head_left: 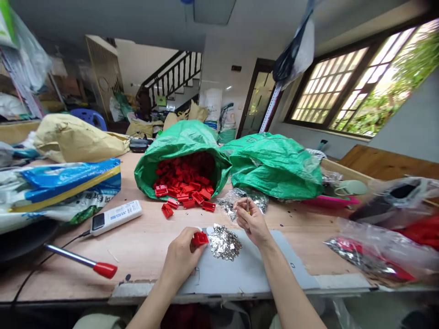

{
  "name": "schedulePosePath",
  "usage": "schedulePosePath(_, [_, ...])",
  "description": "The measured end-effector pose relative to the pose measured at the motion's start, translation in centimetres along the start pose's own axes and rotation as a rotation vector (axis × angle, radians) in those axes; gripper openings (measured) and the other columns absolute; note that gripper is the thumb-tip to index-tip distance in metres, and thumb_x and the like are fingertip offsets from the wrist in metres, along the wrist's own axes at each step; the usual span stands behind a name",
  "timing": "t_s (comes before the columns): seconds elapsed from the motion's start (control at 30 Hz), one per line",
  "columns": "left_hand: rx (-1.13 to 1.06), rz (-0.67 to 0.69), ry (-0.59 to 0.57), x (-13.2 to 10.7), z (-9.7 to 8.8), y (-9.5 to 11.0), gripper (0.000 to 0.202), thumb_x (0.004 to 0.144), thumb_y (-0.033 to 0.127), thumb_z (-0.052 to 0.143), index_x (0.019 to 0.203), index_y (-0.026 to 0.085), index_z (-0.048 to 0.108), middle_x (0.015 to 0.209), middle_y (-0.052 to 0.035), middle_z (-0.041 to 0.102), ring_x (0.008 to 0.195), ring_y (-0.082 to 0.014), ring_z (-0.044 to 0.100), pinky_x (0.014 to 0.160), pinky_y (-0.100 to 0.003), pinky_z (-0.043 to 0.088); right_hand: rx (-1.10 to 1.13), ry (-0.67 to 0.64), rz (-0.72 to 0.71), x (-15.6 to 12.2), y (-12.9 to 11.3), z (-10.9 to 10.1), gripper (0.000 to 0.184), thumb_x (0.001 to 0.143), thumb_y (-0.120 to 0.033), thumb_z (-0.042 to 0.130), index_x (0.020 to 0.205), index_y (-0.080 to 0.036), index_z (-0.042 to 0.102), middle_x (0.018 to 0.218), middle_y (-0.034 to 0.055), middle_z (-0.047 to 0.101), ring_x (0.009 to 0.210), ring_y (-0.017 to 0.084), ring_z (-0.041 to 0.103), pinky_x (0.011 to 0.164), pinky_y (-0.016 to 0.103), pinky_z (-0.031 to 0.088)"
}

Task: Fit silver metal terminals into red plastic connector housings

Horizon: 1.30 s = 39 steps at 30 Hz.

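Observation:
My left hand [181, 253] is closed around a small red plastic part [200, 238], held just left of a heap of small shiny metal pieces [224, 242] on a grey mat [247, 269]. My right hand [252, 219] is raised behind the heap, its fingers pinched on a thin small thing that I cannot make out. An open green bag [181, 141] lies behind, with red plastic parts [187, 180] spilling out of it onto the wooden table [144, 242].
A second green bag [274, 162] lies right of the first, with a clear bag of metal pieces [245, 198] before it. A white remote-like device [115, 217] and a red-handled tool [82, 261] lie at left. Plastic bags [384, 242] crowd the right.

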<state>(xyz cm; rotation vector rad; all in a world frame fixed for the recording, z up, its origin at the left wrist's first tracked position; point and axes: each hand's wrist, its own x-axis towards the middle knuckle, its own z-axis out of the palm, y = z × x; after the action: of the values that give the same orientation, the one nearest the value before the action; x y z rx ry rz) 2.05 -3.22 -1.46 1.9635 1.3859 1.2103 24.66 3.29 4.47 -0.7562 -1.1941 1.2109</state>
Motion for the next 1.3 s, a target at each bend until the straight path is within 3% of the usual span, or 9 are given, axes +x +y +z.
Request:
schedulePosePath(0.1, [-0.074,-0.023,0.034,0.1,0.0,-0.1,0.017,0.083,0.025,0.063,0.101,0.023,0.061,0.103,-0.0048,0.068,0.082,-0.0200,0.069,0.071,-0.033,0.057,0.026,-0.033,-0.028,-1.6,-1.2,1.4,0.030,0.078,-0.036,0.081,0.088,-0.024,0.055,0.079,-0.0049,0.060,0.038,0.000,0.023,0.038,0.020,0.016])
schedulePosePath(0.17, [-0.216,-0.071,0.064,0.2,-0.1,-0.1,0.020,0.078,0.026,0.067,0.097,0.022,0.059,0.111,-0.0078,0.068,0.091,-0.0215,0.069,0.074,-0.033,0.058,0.051,-0.069,-0.043,-3.1,-2.4,2.4,0.030,0.080,-0.037,0.080,0.090,-0.024,0.056,0.079,-0.0051,0.060,0.038,0.000,0.023,0.038,0.020,0.015])
schedulePosePath(0.3, [-0.666,-0.341,0.122,-0.3,-1.2,1.2,0.036,0.069,0.030,0.074,0.091,0.022,0.047,0.115,-0.0092,0.068,0.090,-0.0206,0.070,0.070,-0.032,0.059,0.085,-0.138,-0.094,-6.5,-5.3,4.2,0.026,0.085,-0.039,0.077,0.096,-0.024,0.058,0.078,-0.0043,0.060,0.039,0.000,0.022,0.038,0.019,0.015])
schedulePosePath(0.4, [-0.883,-0.453,0.100,-1.9,-3.0,4.8,0.050,0.066,0.028,0.078,0.106,0.024,0.047,0.104,-0.0046,0.067,0.083,-0.0174,0.067,0.065,-0.030,0.059,0.034,-0.167,-0.150,-8.8,-7.4,5.4,0.021,0.087,-0.037,0.075,0.091,-0.022,0.061,0.073,-0.0028,0.060,0.043,0.002,0.025,0.039,0.019,0.018])
schedulePosePath(0.57, [-1.006,-0.378,-0.231,-4.9,-6.0,13.3,0.043,0.077,0.043,0.078,0.106,0.017,0.062,0.096,-0.0064,0.063,0.070,-0.0131,0.062,0.051,-0.022,0.054,-0.108,-0.158,-0.296,-11.9,-10.1,7.3,0.014,0.088,-0.032,0.075,0.091,-0.023,0.066,0.071,-0.0004,0.065,0.048,0.006,0.038,0.041,0.018,0.025])
schedulePosePath(0.73, [-1.065,-0.327,-0.243,-6.2,-7.3,18.1,0.037,0.079,0.046,0.077,0.093,0.013,0.068,0.084,-0.0047,0.062,0.067,-0.0123,0.063,0.048,-0.019,0.052,-0.178,-0.169,-0.408,-14.6,-12.1,8.5,0.010,0.089,-0.027,0.073,0.098,-0.027,0.069,0.084,0.0010,0.073,0.067,0.011,0.064,0.057,0.018,0.049])
schedulePosePath(0.87, [-1.117,-0.346,-0.258,-6.9,-7.7,19.9,0.036,0.076,0.042,0.080,0.090,0.010,0.070,0.078,-0.0045,0.063,0.064,-0.0118,0.064,0.044,-0.016,0.048,-0.194,-0.193,-0.472,-16.0,-13.3,8.3,0.017,0.091,-0.021,0.071,0.105,-0.030,0.068,0.089,-0.0002,0.075,0.077,0.012,0.070,0.067,0.018,0.055])
schedulePosePath(1.07, [-1.164,-0.369,-0.313,-7.5,-7.3,21.7,0.037,0.070,0.039,0.085,0.086,0.010,0.070,0.070,-0.0043,0.064,0.060,-0.0106,0.064,0.043,-0.013,0.046,-0.287,-0.168,-0.611,-17.3,-14.6,7.7,0.023,0.092,-0.017,0.069,0.111,-0.028,0.066,0.090,0.0018,0.077,0.078,0.015,0.073,0.065,0.021,0.056])
schedulePosePath(1.3, [-1.200,-0.383,-0.289,-7.6,-6.6,22.8,0.035,0.066,0.035,0.088,0.084,0.012,0.069,0.070,-0.0033,0.065,0.063,-0.0112,0.065,0.044,-0.013,0.046,-0.417,-0.140,-0.690,-17.8,-15.1,6.9,0.035,0.094,-0.020,0.066,0.127,-0.030,0.060,0.090,0.0034,0.078,0.052,0.010,0.058,0.046,0.020,0.042])
